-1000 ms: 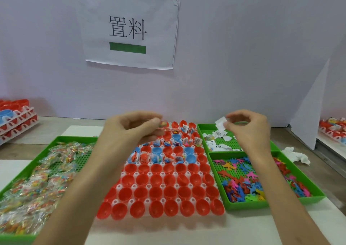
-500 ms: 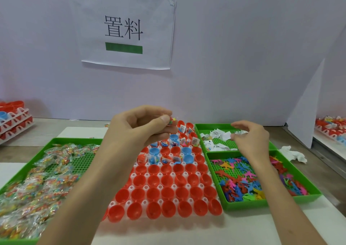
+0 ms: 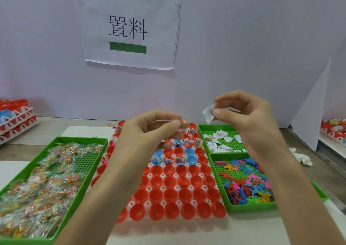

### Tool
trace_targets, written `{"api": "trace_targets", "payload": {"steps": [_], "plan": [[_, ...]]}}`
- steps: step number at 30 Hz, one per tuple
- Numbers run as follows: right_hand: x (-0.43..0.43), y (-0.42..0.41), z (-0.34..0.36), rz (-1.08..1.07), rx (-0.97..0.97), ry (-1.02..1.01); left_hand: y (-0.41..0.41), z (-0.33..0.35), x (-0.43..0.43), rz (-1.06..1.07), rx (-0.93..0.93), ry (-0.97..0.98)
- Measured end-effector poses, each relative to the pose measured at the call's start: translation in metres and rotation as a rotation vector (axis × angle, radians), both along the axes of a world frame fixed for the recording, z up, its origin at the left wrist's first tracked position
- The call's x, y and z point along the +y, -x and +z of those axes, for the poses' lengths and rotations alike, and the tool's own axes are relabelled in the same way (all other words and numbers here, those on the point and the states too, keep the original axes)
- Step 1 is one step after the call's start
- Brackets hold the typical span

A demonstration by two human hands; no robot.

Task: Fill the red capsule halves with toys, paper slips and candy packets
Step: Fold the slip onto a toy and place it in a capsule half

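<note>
The red capsule halves (image 3: 169, 182) sat open side up in a white holder (image 3: 147, 188) in the middle of the table, under both hands. Six showed whole in the front row, and one more peeked out by the left arm. The rows at the back already had things in them, and a few blue halves (image 3: 191, 159) sat there too.

The left hand (image 3: 149, 130) was up over the back rows. Its thumb and first finger were squeezed together on one small candy packet (image 3: 183, 124), and the other fingers were curled in. The right hand (image 3: 249, 117) was higher up, over the slip tray. Its thumb and first finger pinched one white paper slip (image 3: 207, 113), and the other fingers were bent loosely.

There were three green trays. The big one on the left (image 3: 82, 139) was full of candy packets (image 3: 37, 188). The small one at the back right (image 3: 215, 126) had paper slips (image 3: 221, 139) in it. The one in front of it (image 3: 249, 208) had a heap of flat toys (image 3: 243, 181) in many colors.

A crumpled white tissue (image 3: 303, 158) lay on the table to the right. A paper sign (image 3: 129, 27) hung on the wall behind.
</note>
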State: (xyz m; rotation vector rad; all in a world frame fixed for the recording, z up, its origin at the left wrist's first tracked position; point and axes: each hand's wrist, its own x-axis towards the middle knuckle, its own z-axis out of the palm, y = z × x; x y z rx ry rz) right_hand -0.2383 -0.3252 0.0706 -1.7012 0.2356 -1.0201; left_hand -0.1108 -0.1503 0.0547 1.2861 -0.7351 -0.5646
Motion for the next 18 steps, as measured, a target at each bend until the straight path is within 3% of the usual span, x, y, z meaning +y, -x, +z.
{"api": "trace_targets", "payload": {"steps": [4, 10, 14, 18], "plan": [[0.035, 0.001, 0.016, 0.193, 0.029, 0.050, 0.006, 0.002, 0.000, -0.013, 0.138, 0.129], [0.056, -0.003, 0.016, 0.038, 0.038, 0.168, 0.013, 0.008, 0.001, -0.190, 0.343, 0.254], [0.059, -0.006, 0.012, -0.121, 0.017, 0.213, 0.016, 0.010, 0.002, -0.249, 0.293, 0.234], [0.062, -0.009, 0.009, -0.163, 0.035, 0.257, 0.016, 0.007, 0.000, -0.136, 0.203, 0.187]]}}
